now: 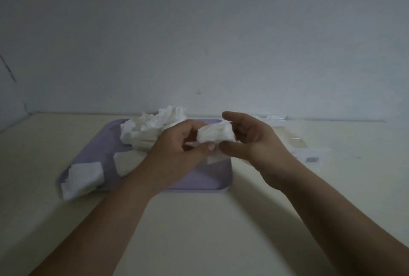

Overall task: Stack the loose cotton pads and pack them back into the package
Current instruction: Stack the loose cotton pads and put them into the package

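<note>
A small stack of white cotton pads (215,134) is held above the lilac tray (93,142), between both hands. My left hand (179,149) pinches its left end, with the thumb under it. My right hand (250,140) cups the right end, fingers curved over the top and thumb below. A loose heap of cotton pads (150,128) lies at the tray's far side. A few more pads (83,179) lie over the tray's front left corner. The clear plastic package (307,151) with a barcode lies flat on the table to the right of my right hand.
The tray sits on a cream table (199,231) that ends at a pale wall (199,32) just behind the heap. A single pad (124,162) lies on the tray next to my left forearm.
</note>
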A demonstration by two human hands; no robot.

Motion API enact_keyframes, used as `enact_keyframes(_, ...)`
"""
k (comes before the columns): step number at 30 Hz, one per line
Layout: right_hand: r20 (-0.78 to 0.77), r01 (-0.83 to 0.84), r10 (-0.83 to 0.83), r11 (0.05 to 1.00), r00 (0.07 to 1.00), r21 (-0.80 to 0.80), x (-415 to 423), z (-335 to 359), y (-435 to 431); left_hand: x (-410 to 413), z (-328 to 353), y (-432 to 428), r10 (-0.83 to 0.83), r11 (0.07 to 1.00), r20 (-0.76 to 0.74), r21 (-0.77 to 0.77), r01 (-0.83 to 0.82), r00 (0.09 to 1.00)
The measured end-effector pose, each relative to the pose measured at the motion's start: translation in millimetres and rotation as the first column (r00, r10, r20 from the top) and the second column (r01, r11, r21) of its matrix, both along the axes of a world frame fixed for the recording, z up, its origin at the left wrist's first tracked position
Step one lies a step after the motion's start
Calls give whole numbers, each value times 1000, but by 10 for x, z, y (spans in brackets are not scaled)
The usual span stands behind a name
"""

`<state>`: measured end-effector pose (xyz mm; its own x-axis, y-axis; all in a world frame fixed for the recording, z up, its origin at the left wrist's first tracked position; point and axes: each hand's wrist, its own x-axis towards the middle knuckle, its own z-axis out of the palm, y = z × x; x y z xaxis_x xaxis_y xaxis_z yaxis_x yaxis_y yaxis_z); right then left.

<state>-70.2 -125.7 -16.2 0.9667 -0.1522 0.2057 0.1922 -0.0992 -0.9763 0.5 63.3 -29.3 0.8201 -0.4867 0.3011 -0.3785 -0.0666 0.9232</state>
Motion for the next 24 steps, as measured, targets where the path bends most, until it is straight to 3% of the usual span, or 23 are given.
enact_keyframes(4, 7, -57, 57, 998, 998, -4, -68, 181, -287, -21, 238, -325, -49, 999, -50, -17, 48, 998)
enact_keyframes(10, 26, 234, -235, 972, 972, 27, -65, 230, -642, 46, 339, -926, -53, 998, -111, -20, 51, 992)
enact_keyframes(13, 28, 545, -545, 833, 838, -91, -43, 203, -814, 149, 208, -1132, 94, 990, -10, 110, -92, 996)
enact_keyframes(15, 52, 653, -665, 713, 745, -255, -61, 193, -924, 183, 77, -1214, 135, 973, 45, 185, -141, 990)
enact_keyframes(18, 74, 662, -719, 588, 691, -465, -66, 148, -1033, 157, -86, -1288, 66, 960, 80, 267, -85, 995)
enact_keyframes(21, 73, 566, -729, 460, 681, -684, -19, 57, -999, 140, -168, -1318, 47, 964, 141, 253, -82, 989)
enact_keyframes(24, 44, 484, -721, 418, 692, -768, 52, -24, -935, 124, -228, -1320, 52, 962, 164, 256, -94, 985)
